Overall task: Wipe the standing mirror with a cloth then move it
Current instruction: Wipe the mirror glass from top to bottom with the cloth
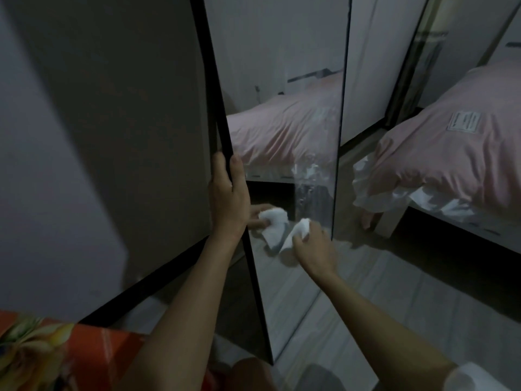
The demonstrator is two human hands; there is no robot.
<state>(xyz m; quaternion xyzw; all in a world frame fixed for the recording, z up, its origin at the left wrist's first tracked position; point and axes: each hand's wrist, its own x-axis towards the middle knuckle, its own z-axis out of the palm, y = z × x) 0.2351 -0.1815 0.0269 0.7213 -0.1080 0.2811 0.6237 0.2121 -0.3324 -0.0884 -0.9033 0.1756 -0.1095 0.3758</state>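
Observation:
The standing mirror (284,80) is a tall pane in a thin black frame, seen nearly edge-on, with a pink bed reflected in it. My left hand (227,193) grips the mirror's left frame edge, fingers behind it and thumb on the front. My right hand (313,244) holds a crumpled white cloth (296,235) and presses it against the lower glass. The cloth and hand are doubled by their reflection just to the left. Smeared streaks show on the glass above the cloth.
A bed with a pink cover (451,153) and white frame stands to the right, close to the mirror's right edge. A dark wall panel (112,122) lies behind the mirror at left. Pale wooden floor (380,292) runs below. My knee (251,373) is at the bottom.

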